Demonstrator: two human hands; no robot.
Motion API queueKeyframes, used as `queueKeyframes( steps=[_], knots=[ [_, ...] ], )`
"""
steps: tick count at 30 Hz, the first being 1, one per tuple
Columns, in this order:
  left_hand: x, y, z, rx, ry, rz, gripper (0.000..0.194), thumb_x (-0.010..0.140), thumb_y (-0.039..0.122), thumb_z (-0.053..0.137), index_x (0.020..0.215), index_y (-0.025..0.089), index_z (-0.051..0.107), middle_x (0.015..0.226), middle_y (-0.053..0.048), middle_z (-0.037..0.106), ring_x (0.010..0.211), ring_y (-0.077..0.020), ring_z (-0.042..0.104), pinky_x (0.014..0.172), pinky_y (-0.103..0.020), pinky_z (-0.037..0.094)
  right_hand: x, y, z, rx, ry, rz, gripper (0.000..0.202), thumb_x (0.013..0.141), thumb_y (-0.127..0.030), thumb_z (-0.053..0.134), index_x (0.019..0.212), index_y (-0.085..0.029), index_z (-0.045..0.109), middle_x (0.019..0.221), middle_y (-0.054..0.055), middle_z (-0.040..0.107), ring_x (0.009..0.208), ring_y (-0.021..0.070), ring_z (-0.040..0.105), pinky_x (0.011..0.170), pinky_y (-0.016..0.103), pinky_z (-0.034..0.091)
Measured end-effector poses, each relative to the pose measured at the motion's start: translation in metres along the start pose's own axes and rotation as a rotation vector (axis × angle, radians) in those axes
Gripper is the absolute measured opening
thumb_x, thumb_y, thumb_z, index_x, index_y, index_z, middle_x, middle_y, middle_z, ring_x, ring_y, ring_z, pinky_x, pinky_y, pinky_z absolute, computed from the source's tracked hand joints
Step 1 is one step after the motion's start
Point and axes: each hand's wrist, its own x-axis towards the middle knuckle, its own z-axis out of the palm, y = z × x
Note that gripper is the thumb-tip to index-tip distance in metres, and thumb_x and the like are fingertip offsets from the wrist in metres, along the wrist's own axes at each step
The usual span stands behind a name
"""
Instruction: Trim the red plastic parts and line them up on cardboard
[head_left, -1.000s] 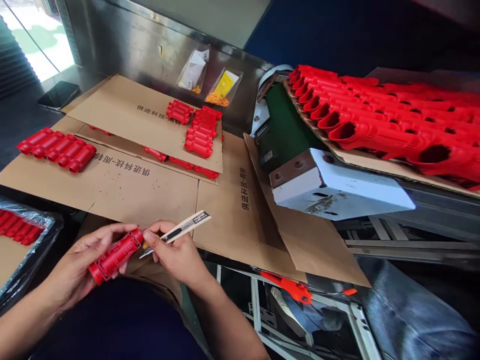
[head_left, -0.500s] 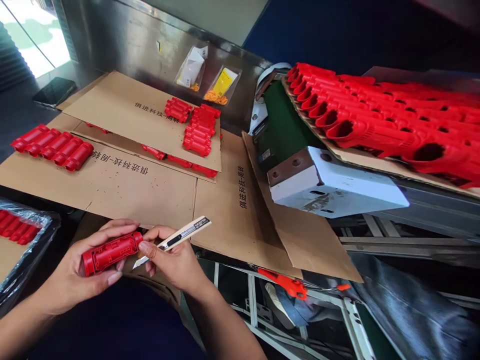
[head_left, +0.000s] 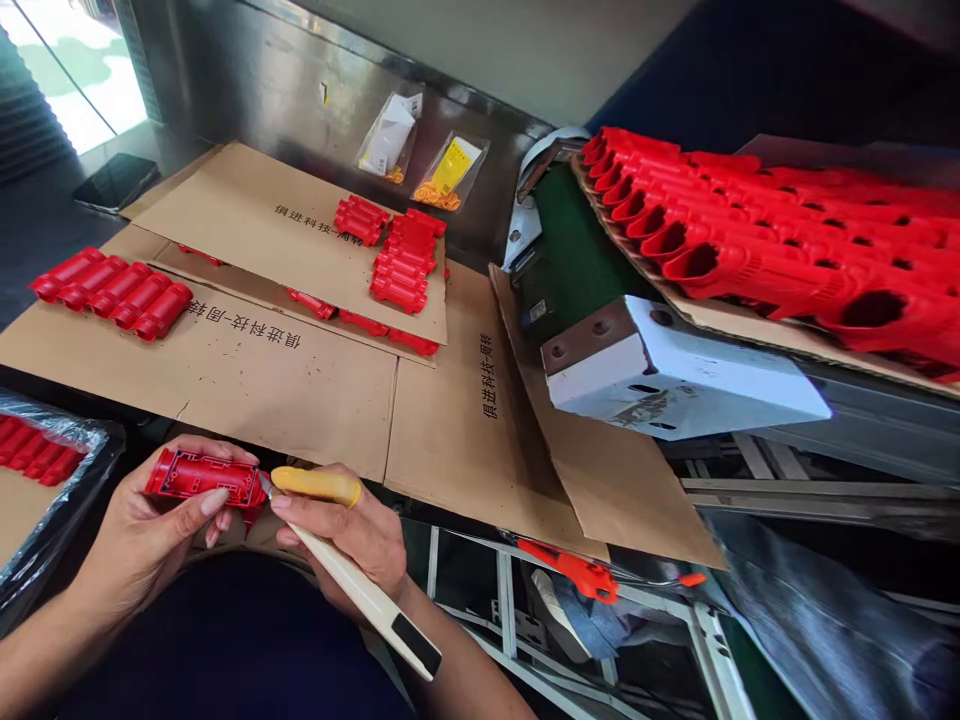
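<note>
Gripping a red plastic housing (head_left: 201,477) between thumb and curled fingers, the left hand (head_left: 146,535) holds the part in front of the body, just below the near edge of the cardboard sheet (head_left: 247,385). The housing's long axis runs nearly level, left to right, with its open, ribbed side turned up toward the camera and its right end pointing at the other hand. The right hand (head_left: 352,535) is closed around a cream utility knife (head_left: 360,595), whose handle trails back and to the right along the forearm; the blade tip meets the housing at its right end, so the two hands lie side by side with the part to the left of the knife fingers. A yellow finger cot (head_left: 319,486) covers the right index finger, which lies flat just above the blade and points at the part. Farther out, a row of finished red pieces (head_left: 109,292) rests on the cardboard to the left, a second cluster (head_left: 401,265) sits on an upper sheet, and larger red mouldings (head_left: 765,245) fill a tray at right.
</note>
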Motion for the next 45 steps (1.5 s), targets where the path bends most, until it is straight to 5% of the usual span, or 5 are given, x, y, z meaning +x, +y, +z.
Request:
queueKeyframes(
  steps=[22, 30, 35, 40, 45],
  knots=[
    [-0.001, -0.006, -0.004, 0.133, 0.021, 0.107, 0.027, 0.079, 0.031, 0.096, 0.102, 0.024, 0.084, 0.119, -0.01, 0.081, 0.072, -0.017, 0.071, 0.061, -0.025, 0.062, 0.0, 0.002, 0.002, 0.003, -0.092, 0.131, 0.022, 0.103, -0.012, 0.065, 0.123, -0.021, 0.067, 0.11, 0.009, 0.082, 0.104, 0.0219, 0.081, 0.088, 0.034, 0.069],
    [0.013, -0.009, -0.007, -0.062, -0.11, -0.075, 0.029, 0.082, 0.039, 0.094, 0.074, 0.016, 0.079, 0.056, -0.003, 0.066, 0.048, -0.0119, 0.058, 0.043, -0.018, 0.051, 0.01, -0.002, -0.007, -0.002, -0.191, -0.127, 0.027, 0.106, -0.012, 0.063, 0.132, -0.019, 0.065, 0.1, 0.01, 0.083, 0.093, 0.0225, 0.079, 0.084, 0.037, 0.07],
    [0.009, -0.009, -0.008, -0.023, -0.057, 0.022, 0.024, 0.08, 0.033, 0.096, 0.096, 0.019, 0.084, 0.075, -0.004, 0.078, 0.055, -0.0147, 0.066, 0.052, -0.024, 0.059, 0.007, -0.015, -0.007, 0.524, -0.158, 0.206, 0.018, 0.111, -0.043, 0.064, 0.114, -0.026, 0.068, 0.086, 0.0, 0.083, 0.076, 0.0133, 0.083, 0.067, 0.022, 0.068],
    [-0.004, -0.005, 0.0, 0.171, 0.028, 0.166, 0.028, 0.078, 0.029, 0.096, 0.101, 0.025, 0.081, 0.115, -0.006, 0.082, 0.068, -0.0179, 0.076, 0.063, -0.029, 0.067, 0.003, -0.006, -0.002, 0.009, 0.03, 0.157, 0.017, 0.109, -0.024, 0.066, 0.125, -0.021, 0.072, 0.113, 0.011, 0.085, 0.107, 0.0217, 0.083, 0.093, 0.034, 0.07],
    [-0.009, -0.005, 0.004, 0.298, 0.032, 0.297, 0.023, 0.08, 0.029, 0.095, 0.097, 0.028, 0.08, 0.114, -0.006, 0.08, 0.104, -0.0261, 0.077, 0.068, -0.027, 0.07, 0.004, -0.002, 0.006, -0.059, 0.009, -0.01, 0.028, 0.106, -0.011, 0.066, 0.133, -0.016, 0.069, 0.114, 0.014, 0.083, 0.112, 0.0231, 0.08, 0.093, 0.035, 0.071]
  ],
)
